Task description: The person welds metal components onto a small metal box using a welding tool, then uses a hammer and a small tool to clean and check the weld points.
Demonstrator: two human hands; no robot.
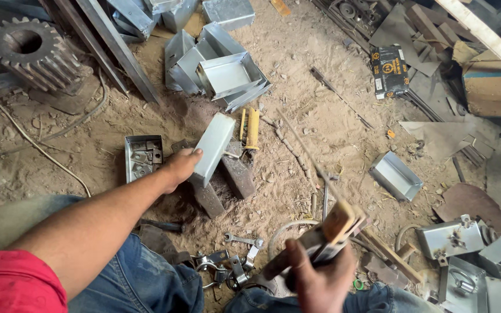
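My left hand (180,167) grips the near end of a folded grey sheet-metal channel (214,148) lying across two rusty steel blocks (227,182) on the sandy workshop floor (320,122) — its long axis runs from the grip out toward one o'clock. My right hand (320,278), at five o'clock from the channel and well apart from it, is clenched on a wooden-handled tool (334,229) with a thin rod pointing to eleven o'clock. A shallow metal tray of scraps (142,155) sits just beside my left hand at nine o'clock; a yellow ribbed handle (253,127) lies past the channel — dull galvanised boxes all about.
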